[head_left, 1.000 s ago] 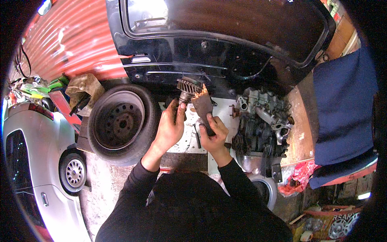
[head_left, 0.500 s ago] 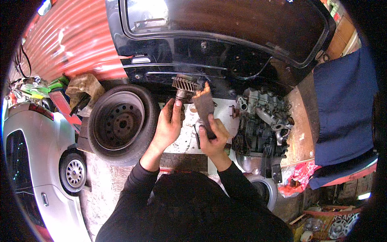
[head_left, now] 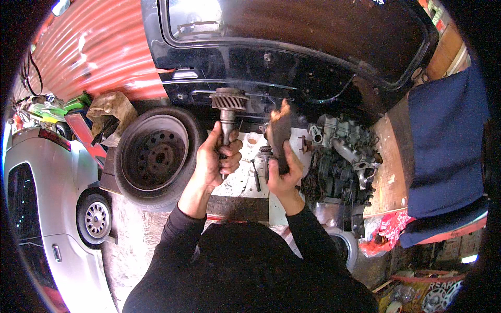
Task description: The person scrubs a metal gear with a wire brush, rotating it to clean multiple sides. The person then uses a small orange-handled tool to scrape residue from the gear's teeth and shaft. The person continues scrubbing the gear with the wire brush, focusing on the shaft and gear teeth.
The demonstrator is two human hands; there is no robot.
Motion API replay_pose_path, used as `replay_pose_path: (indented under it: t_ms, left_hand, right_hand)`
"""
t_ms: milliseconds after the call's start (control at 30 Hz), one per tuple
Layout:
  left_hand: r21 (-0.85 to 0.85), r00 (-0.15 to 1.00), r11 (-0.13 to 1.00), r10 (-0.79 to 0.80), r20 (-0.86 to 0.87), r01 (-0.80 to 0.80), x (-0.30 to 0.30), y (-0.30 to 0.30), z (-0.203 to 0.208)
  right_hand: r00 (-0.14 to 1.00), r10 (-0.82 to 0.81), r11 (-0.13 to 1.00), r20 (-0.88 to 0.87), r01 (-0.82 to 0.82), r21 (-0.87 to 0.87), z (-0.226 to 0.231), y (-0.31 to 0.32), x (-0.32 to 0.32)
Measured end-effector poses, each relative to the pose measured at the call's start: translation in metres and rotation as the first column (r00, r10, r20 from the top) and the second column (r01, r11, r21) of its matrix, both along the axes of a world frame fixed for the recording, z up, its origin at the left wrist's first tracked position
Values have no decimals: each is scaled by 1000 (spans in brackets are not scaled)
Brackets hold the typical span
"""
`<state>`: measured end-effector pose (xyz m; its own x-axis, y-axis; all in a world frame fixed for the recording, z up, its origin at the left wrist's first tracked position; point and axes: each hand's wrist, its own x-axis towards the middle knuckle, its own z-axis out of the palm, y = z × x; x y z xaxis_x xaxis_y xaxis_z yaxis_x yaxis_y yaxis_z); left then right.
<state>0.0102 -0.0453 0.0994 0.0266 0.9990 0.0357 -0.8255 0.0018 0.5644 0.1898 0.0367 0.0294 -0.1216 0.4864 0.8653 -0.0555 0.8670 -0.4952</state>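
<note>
My left hand (head_left: 215,159) is wrapped round the shaft of a metal gear shaft (head_left: 228,104), held upright with its helical gear on top. My right hand (head_left: 284,175) grips a dark, worn brush (head_left: 280,133) whose ragged tip is orange-brown; it looks like a brush, though blur hides the exact kind. The brush is apart from the gear, to its right. Below and between my hands lies a white bench top (head_left: 245,180) with dark stains. A small toothed metal part (head_left: 265,152) and a dark rod (head_left: 256,176) are beside my right hand.
A wheel with tyre (head_left: 156,159) stands at the left, an engine (head_left: 342,161) at the right. Behind the bench rises a black car tailgate (head_left: 235,65). Farther left is a silver car (head_left: 73,224); a dark blue cloth (head_left: 443,146) hangs at the right.
The brush has come away from the gear and moved slightly right. My left hand has shifted its grip lower on the shaft, which now stands more upright and farther left.
</note>
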Motion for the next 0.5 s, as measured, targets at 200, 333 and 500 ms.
replay_pose_path:
  t_ms: [200,333,500]
  left_hand:
    - [182,931,955,-273,243,233,-7,-1,0]
    - [124,974,972,-212,85,200,-3,-7,-3]
    - [38,982,989,-139,-130,145,-3,-13,5]
  right_hand:
    - [997,41,990,-66,-32,138,44,8,-25]
    - [996,46,996,74,-51,73,2,18,-20]
    - [933,227,660,-277,-357,-660,6,15,-16]
